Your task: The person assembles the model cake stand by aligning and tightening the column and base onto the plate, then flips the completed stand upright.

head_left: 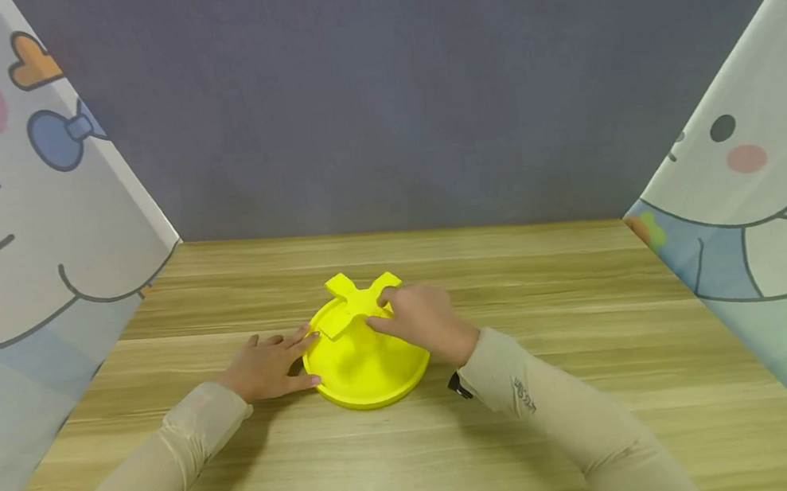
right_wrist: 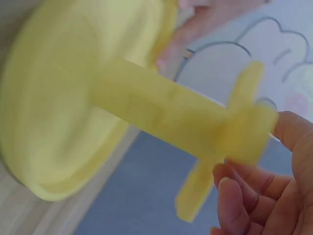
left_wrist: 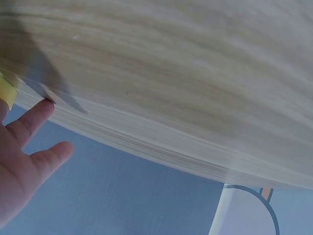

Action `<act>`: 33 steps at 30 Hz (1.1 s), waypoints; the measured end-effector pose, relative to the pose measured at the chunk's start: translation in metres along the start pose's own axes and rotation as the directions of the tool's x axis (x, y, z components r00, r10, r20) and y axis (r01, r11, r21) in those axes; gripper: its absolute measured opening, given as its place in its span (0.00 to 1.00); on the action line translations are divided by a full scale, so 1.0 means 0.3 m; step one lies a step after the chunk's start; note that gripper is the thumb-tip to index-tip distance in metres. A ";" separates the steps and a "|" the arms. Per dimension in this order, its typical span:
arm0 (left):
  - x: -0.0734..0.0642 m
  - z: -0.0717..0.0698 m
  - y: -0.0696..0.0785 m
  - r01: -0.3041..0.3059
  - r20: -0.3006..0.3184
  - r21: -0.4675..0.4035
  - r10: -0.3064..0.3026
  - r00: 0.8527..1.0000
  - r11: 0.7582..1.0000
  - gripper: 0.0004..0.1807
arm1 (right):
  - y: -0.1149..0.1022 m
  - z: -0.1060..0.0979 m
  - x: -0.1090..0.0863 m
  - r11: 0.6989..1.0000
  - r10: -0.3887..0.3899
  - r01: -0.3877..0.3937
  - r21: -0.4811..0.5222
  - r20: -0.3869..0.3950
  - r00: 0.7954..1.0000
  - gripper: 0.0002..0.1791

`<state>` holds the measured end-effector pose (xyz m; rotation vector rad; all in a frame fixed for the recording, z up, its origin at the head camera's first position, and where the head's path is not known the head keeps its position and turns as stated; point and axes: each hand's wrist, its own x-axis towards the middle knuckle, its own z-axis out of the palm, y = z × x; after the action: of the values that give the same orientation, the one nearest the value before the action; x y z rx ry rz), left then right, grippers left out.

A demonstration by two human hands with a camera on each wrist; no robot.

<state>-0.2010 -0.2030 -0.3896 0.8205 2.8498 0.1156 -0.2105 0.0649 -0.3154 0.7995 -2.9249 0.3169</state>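
Observation:
A yellow round dish (head_left: 364, 376) with a raised rim sits on the wooden table. From its middle rises a thick yellow post (right_wrist: 156, 105), topped by a flat yellow cross (head_left: 358, 301); whether post and cross are one piece I cannot tell. My right hand (head_left: 426, 322) pinches one arm of the cross between thumb and fingers, its other fingers curled beneath, as the right wrist view shows. On the dish's left side my left hand (head_left: 265, 367) rests against the rim with spread, fairly straight fingers. Only a sliver of yellow appears in the left wrist view.
The wood-grain table (head_left: 549, 285) ends at a dark grey back panel (head_left: 378, 103). Cartoon-printed panels stand at the left (head_left: 28, 260) and right (head_left: 754, 183). A small black object (head_left: 459, 386) shows at the right cuff.

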 end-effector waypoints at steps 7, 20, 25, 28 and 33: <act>0.000 0.002 -0.005 -0.008 0.002 0.005 0.008 1.000 1.000 0.46 | 0.080 -0.016 0.053 0.964 -0.066 0.078 0.252 -0.054 0.996 0.19; -0.006 -0.006 -0.001 -0.006 0.004 -0.002 0.006 1.000 1.000 0.46 | 0.132 0.034 0.047 0.939 -0.020 -0.014 0.344 0.094 0.995 0.23; -0.004 -0.005 -0.001 -0.002 0.006 0.000 0.002 1.000 1.000 0.45 | 0.125 0.041 0.032 0.962 -0.039 0.019 0.271 0.065 0.997 0.25; -0.001 0.003 -0.001 0.000 0.010 0.005 0.000 1.000 1.000 0.46 | 0.125 0.043 0.030 0.971 -0.036 0.023 0.237 0.050 0.998 0.25; 0.004 0.006 -0.002 0.005 -0.001 0.004 -0.005 1.000 1.000 0.46 | 0.117 0.038 0.031 0.980 -0.015 0.016 0.196 -0.008 1.000 0.24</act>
<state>-0.2021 -0.2028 -0.3916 0.8145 2.8538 0.1091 -0.2369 0.0873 -0.3312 0.8429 -2.9121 0.6138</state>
